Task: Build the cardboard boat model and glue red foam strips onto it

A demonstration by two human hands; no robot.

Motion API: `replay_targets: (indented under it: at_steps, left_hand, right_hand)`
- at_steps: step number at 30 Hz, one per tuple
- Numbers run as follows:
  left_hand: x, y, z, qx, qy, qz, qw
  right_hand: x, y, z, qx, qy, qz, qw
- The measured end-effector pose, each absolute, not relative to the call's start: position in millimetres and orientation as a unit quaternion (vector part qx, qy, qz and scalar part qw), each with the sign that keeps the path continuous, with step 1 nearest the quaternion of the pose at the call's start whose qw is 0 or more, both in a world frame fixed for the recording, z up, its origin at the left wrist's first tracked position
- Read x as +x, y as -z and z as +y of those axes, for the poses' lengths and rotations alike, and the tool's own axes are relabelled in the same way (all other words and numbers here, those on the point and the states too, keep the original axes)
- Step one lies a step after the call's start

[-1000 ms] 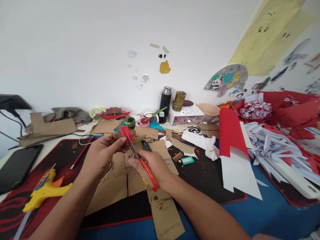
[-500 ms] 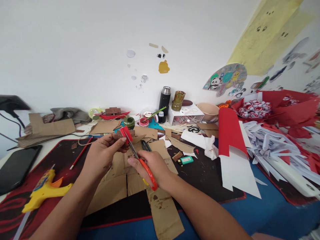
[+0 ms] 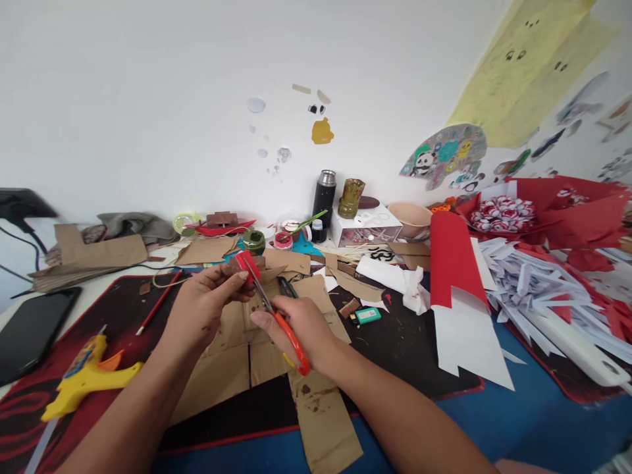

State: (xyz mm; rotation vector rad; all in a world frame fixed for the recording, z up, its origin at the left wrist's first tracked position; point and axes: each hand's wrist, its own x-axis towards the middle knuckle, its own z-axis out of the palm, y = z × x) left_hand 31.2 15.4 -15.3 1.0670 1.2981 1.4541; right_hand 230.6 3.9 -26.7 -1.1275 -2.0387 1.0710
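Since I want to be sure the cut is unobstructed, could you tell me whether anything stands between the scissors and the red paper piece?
Nothing visible: the orange-handled scissors already meet the small red paper piece.

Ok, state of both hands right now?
Left hand: closed, pinching a small red piece.
Right hand: closed around the orange handles of the scissors.
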Motion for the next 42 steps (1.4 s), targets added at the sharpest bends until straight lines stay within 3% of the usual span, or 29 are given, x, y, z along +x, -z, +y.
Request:
replay_targets:
  at_steps: [13,42]
  left_hand:
    - [25,13,16,0.464,-0.536,0.580,0.401]
    - [23,23,22,0.441,-0.530,0.572,0.444]
  right_hand:
    - [229,33,4,-0.426,-0.408,-0.753,0.291]
    - [227,36,7,-0.460,-0.402,-0.752,0.248]
